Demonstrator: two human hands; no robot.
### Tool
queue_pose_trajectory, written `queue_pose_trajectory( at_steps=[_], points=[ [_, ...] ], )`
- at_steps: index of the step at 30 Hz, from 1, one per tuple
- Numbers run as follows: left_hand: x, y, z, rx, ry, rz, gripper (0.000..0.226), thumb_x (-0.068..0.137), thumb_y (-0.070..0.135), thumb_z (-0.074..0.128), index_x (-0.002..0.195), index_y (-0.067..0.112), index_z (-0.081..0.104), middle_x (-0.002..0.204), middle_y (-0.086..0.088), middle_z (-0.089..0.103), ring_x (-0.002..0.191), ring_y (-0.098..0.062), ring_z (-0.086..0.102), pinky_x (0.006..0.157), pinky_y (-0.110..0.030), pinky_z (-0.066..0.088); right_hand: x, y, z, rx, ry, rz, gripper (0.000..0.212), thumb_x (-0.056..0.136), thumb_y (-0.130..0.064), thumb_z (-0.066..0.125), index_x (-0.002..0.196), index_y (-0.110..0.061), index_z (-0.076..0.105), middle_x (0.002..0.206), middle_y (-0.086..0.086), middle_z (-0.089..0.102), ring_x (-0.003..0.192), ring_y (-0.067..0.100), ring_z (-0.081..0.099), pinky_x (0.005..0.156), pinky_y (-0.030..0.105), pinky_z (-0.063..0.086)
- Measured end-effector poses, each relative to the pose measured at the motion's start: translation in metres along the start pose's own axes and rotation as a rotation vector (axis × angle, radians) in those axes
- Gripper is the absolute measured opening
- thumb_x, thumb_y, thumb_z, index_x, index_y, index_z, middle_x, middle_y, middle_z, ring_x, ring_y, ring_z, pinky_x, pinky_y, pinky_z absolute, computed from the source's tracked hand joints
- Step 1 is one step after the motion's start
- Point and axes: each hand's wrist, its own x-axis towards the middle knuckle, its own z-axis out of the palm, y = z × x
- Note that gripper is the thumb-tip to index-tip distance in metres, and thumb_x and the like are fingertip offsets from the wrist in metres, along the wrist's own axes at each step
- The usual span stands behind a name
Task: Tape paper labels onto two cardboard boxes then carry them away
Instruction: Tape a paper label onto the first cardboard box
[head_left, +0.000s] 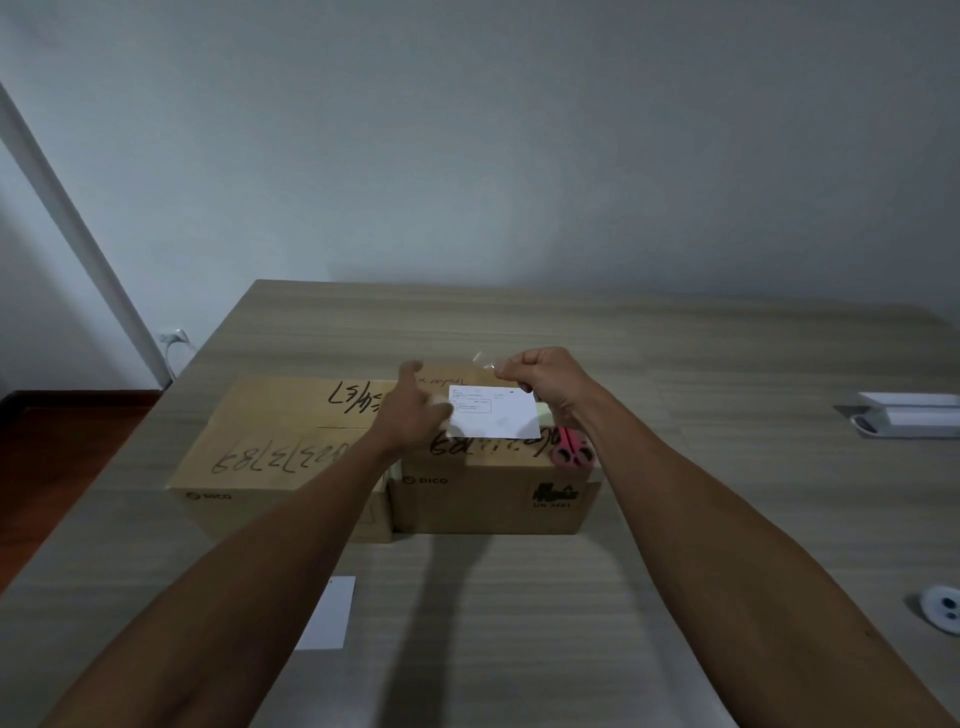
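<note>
Left box (280, 441) bare, spare label (327, 613) on table (675, 571) in front. Left hand (415, 410) blurred, seems to steady label (493, 413) on right box (493, 488); grip unclear. Right hand (545, 379) pinches clear tape strip (483, 359) above label. Scissors (571, 449) beside. Step: first label. Next: press tape across label edge.

right hand (540, 382) pinches tape (482, 359) above labelled box (493, 493).

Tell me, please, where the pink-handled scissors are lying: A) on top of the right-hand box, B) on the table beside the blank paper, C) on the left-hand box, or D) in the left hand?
A: the pink-handled scissors lie on the right-hand box, beside the paper label.
</note>
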Motion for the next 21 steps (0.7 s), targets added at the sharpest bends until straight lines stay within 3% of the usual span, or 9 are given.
queue_pose_trajectory(
  at_steps=[2,5,8,10,12,13,16,18,21],
  points=[
    [0.001,0.002,-0.004,-0.223,0.069,-0.079,0.056,0.101,0.013,0.060,0.144,0.019,0.024,0.102,-0.010,0.061,0.081,-0.023,0.064,0.069,-0.038,0.056,0.000,-0.004,-0.002,-0.025,-0.036,-0.012,0.008,0.085,-0.015,0.081,0.084,-0.007,0.078,0.069,-0.005,0.069,0.065,0.009,0.053,0.064,0.025,0.043],
    [0.008,0.005,-0.003,-0.565,0.193,-0.302,0.038,0.102,0.015,0.048,0.133,0.023,0.028,0.116,-0.017,0.055,0.098,-0.032,0.066,0.058,-0.037,0.058,-0.002,-0.008,0.000,-0.062,-0.083,-0.020,0.009,0.086,-0.013,0.080,0.079,-0.009,0.076,0.064,-0.006,0.068,0.063,0.009,0.055,0.064,0.026,0.044],
    [0.013,0.006,0.000,-0.800,0.278,-0.483,0.040,0.098,0.025,0.039,0.133,0.007,0.042,0.103,-0.019,0.071,0.077,-0.025,0.062,0.054,-0.030,0.047,-0.004,-0.009,0.004,-0.102,-0.105,-0.021,0.014,0.088,-0.016,0.079,0.074,-0.014,0.074,0.058,-0.013,0.065,0.065,0.010,0.052,0.063,0.025,0.040],
    [0.010,0.007,-0.001,-0.813,0.238,-0.496,0.048,0.093,0.032,0.044,0.129,0.002,0.054,0.088,-0.017,0.073,0.064,-0.021,0.056,0.056,-0.029,0.040,-0.005,-0.009,0.007,-0.126,-0.116,-0.025,0.017,0.088,-0.017,0.079,0.073,-0.016,0.072,0.053,-0.017,0.061,0.067,0.011,0.048,0.063,0.024,0.038],
    [0.007,0.008,-0.003,-0.750,0.173,-0.429,0.045,0.090,0.034,0.059,0.123,0.004,0.063,0.085,-0.013,0.073,0.062,-0.017,0.058,0.054,-0.025,0.039,-0.004,-0.007,0.011,-0.143,-0.132,-0.030,0.018,0.087,-0.017,0.080,0.072,-0.018,0.071,0.050,-0.019,0.059,0.067,0.012,0.046,0.062,0.024,0.037],
    [0.006,0.008,-0.002,-0.710,0.136,-0.382,0.046,0.088,0.035,0.068,0.123,0.005,0.064,0.089,-0.010,0.075,0.065,-0.015,0.061,0.055,-0.025,0.040,-0.005,-0.006,0.012,-0.149,-0.135,-0.031,0.018,0.087,-0.017,0.080,0.072,-0.017,0.070,0.049,-0.019,0.058,0.066,0.011,0.045,0.061,0.023,0.037],
    [0.006,0.005,0.003,-0.706,0.039,-0.298,0.081,0.069,0.041,0.089,0.136,0.017,0.050,0.106,-0.009,0.077,0.094,-0.019,0.065,0.069,-0.034,0.042,-0.007,-0.007,0.011,-0.186,-0.151,-0.020,0.015,0.087,-0.017,0.080,0.075,-0.013,0.070,0.051,-0.017,0.055,0.063,0.010,0.044,0.060,0.022,0.036],
    [0.009,0.001,0.005,-0.726,0.039,-0.276,0.081,0.071,0.028,0.091,0.138,0.023,0.046,0.107,-0.011,0.075,0.102,-0.024,0.063,0.071,-0.036,0.040,-0.006,-0.006,0.012,-0.225,-0.163,-0.011,0.015,0.086,-0.019,0.080,0.078,-0.010,0.070,0.058,-0.010,0.054,0.062,0.010,0.044,0.061,0.023,0.036],
    [0.011,-0.001,0.007,-0.726,0.058,-0.260,0.075,0.075,0.012,0.089,0.137,0.023,0.047,0.111,-0.012,0.065,0.092,-0.024,0.061,0.062,-0.032,0.041,-0.004,-0.002,0.015,-0.238,-0.174,0.015,0.015,0.085,-0.018,0.080,0.085,-0.004,0.075,0.065,-0.005,0.055,0.065,0.011,0.045,0.064,0.025,0.037]
  ],
)
